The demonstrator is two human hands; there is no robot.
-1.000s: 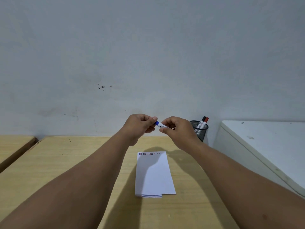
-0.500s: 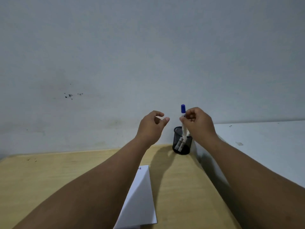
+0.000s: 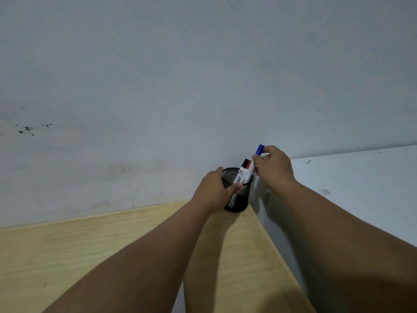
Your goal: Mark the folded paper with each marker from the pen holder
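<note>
A black mesh pen holder (image 3: 238,201) stands at the far right corner of the wooden table (image 3: 90,251), against the wall. My left hand (image 3: 213,192) is wrapped around its left side and rim. My right hand (image 3: 274,169) pinches the blue-capped marker (image 3: 259,150) just above the holder, cap up, its body mostly hidden by my fingers. A black-capped marker (image 3: 243,164) and a red-capped marker (image 3: 249,166) stand inside the holder. A sliver of the white folded paper (image 3: 178,300) shows at the bottom edge between my forearms.
A white cabinet top (image 3: 361,188) rises to the right of the table, close beside the holder. A grey wall (image 3: 203,75) with dark specks at the left fills the background right behind the holder.
The view has swung right and closer to the holder. My left hand went from open in the air to gripping the holder. My right hand still holds the blue marker over it.
</note>
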